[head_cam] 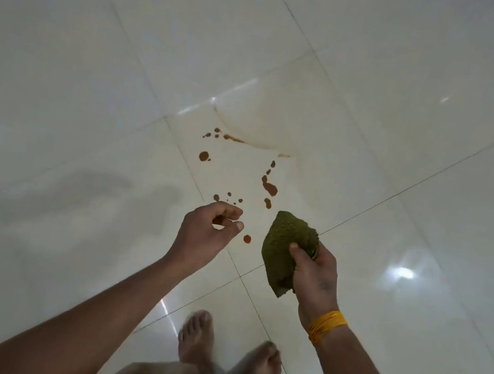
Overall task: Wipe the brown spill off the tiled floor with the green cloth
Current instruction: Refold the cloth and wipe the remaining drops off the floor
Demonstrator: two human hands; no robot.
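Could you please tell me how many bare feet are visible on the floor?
2: the left foot and the right foot, side by side at the bottom, near the tile joint, partly hidden by the knees.

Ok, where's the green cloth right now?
In the head view the green cloth is bunched in the right hand, off the floor, right of centre, just below the nearest brown spill drops.

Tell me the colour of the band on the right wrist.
Yellow-orange: the wrist band shows clearly in the head view, below the right hand.
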